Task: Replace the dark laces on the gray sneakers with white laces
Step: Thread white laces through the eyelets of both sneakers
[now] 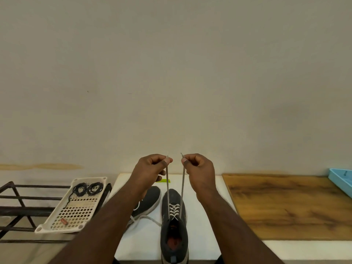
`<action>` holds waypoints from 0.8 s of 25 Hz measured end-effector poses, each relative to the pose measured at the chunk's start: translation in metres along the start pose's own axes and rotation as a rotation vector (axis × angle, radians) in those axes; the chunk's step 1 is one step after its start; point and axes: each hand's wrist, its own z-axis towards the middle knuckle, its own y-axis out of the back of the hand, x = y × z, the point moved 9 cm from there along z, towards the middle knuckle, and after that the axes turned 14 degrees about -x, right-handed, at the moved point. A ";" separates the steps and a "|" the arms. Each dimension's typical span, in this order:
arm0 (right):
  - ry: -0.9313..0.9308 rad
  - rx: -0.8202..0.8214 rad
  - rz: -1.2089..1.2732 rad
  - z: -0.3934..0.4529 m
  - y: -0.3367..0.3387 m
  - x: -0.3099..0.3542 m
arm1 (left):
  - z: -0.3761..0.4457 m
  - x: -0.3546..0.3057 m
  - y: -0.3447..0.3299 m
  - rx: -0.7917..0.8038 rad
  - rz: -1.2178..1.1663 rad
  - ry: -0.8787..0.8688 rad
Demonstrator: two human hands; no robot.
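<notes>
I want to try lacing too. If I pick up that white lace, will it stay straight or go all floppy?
Probably floppy. The white lace looks straight only because the left hand and right hand pinch its ends and pull it taut above the gray sneaker. The other sneaker's lace lies slack and curved on the table. It looks thin, so likely very light.

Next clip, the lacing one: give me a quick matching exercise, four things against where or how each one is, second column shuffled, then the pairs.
Things:
1. dark laces
2. white lace ends
3. right-hand sneaker
4. blue tray

Places or states:
A. at the far right edge of the view, on the wooden board
B. coiled in the perforated white tray
C. pinched and pulled upward, one in the left hand, one in the right hand
D. on the white table, partly laced in white

Pairs: 1-B, 2-C, 3-D, 4-A
</notes>
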 end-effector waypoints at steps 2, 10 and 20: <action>-0.051 -0.003 0.045 0.000 -0.006 0.001 | 0.004 -0.008 -0.008 -0.021 0.025 -0.046; -0.106 -0.012 0.084 0.002 -0.017 0.000 | 0.012 -0.014 -0.022 -0.065 -0.003 -0.026; 0.003 0.149 -0.076 -0.002 -0.027 0.004 | 0.009 -0.014 -0.028 -0.019 -0.048 0.008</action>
